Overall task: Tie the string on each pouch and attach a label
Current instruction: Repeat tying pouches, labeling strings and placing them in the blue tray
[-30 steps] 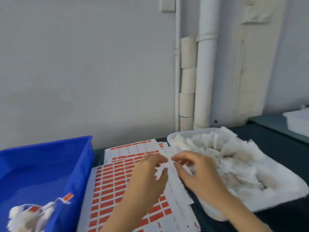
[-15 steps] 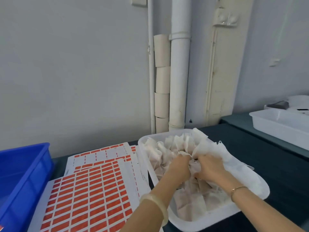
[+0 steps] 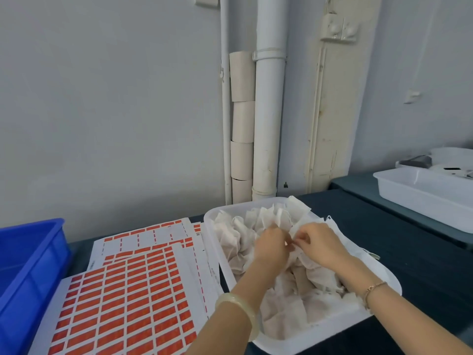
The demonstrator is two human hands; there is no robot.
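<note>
over the tray [image 3: 213,228], left hand [image 3: 271,248] and right hand [image 3: 321,245] each pinch one pouch [image 3: 299,228] at its neck from opposite sides, fingertips nearly meeting; labels [image 3: 128,298] lie left of the tray, nearer the left hand

A blue plastic crate [image 3: 33,272] sits at the left edge of the dark tabletop [image 3: 409,252]; a white drainpipe [image 3: 268,124] runs down the wall, cardboard tubes [image 3: 242,121] stacked just beside it; a white tray [image 3: 419,198] lies far right.
</note>
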